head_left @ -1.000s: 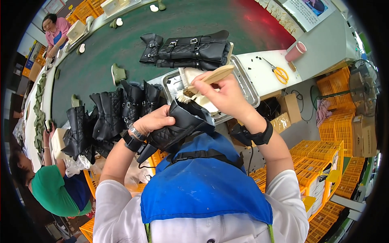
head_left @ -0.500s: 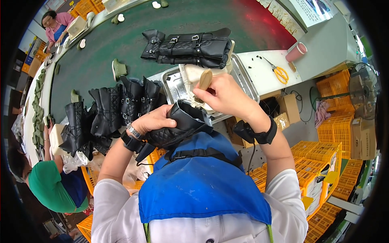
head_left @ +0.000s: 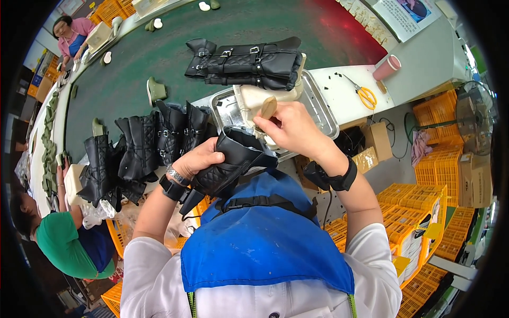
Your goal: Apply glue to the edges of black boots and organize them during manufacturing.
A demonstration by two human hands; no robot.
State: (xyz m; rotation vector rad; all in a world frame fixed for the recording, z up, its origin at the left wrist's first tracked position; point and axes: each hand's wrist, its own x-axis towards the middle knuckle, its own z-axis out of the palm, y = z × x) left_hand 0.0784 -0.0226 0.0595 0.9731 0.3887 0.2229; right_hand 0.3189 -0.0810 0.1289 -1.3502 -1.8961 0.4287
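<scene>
From here: left hand point(head_left: 200, 159) clamps black quilted boot shaft point(head_left: 236, 156), opening just right of it. Right hand point(head_left: 290, 125) pinches wooden-handled brush point(head_left: 269, 107) beside that opening; bristle contact unclear. Best, I'd say: steady shaft, light strokes, outer face spared.
</scene>
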